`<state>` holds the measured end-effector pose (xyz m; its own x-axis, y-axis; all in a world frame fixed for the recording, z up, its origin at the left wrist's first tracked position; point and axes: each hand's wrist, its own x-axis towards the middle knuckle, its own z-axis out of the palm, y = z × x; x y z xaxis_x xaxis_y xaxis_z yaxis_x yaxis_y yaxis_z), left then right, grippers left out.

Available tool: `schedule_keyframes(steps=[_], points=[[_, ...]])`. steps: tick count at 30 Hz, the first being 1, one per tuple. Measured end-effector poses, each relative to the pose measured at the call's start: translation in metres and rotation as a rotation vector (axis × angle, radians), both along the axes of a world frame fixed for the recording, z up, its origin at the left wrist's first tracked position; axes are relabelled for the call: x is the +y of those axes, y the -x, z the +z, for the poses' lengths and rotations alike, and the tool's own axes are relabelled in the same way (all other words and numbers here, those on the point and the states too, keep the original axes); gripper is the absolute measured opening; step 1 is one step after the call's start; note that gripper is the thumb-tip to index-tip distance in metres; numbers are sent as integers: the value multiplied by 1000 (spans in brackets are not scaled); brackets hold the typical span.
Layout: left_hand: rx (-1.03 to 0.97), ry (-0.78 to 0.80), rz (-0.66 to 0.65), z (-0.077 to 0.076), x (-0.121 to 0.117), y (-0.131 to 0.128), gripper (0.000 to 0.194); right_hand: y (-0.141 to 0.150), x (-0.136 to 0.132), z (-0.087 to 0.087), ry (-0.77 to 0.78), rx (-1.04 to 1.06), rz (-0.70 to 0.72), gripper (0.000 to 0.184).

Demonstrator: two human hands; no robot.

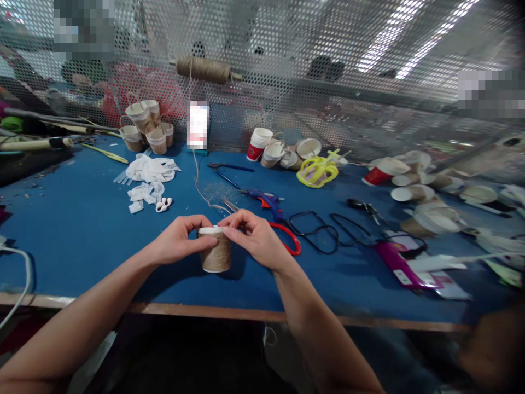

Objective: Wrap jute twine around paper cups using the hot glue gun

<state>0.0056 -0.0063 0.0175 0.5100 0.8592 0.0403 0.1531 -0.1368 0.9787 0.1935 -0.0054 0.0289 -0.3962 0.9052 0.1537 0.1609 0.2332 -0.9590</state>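
Note:
Near the front of the blue table I hold a small paper cup (216, 258) wrapped in brown twine, with a white rim. My left hand (182, 238) grips its left side, thumb on the twine and fingers at the rim. Pinched at the rim's right side is my right hand (250, 235), thumb outside and fingers over the top. Whether lace or twine lies under the fingertips is hidden. A loose twine strand (197, 183) runs from a spool (203, 70) down toward the hands. Red-handled scissors (293, 241) lie partly behind my right hand.
A blue glue gun (264, 201), pliers (229, 168) and black cable (315, 232) lie beyond the right hand. White lace (150, 168) is at left, near wrapped cups (158, 139). A phone (198, 126) leans on the mesh. Paper cups (260, 142) and a purple box (404, 265) stand right.

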Motion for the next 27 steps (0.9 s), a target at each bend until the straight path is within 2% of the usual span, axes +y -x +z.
schedule_keyframes(steps=[6, 19, 27], points=[[6, -4, 0, -1, 1, 1, 19, -1, 0, 0, 15, 53, 35, 15], [31, -25, 4, 0, 0, -1, 17, 1, 2, -2, 14, 52, 7, 16], [190, -128, -40, 12, 0, -5, 14, 2, 0, 2, -113, -113, 4, 14]])
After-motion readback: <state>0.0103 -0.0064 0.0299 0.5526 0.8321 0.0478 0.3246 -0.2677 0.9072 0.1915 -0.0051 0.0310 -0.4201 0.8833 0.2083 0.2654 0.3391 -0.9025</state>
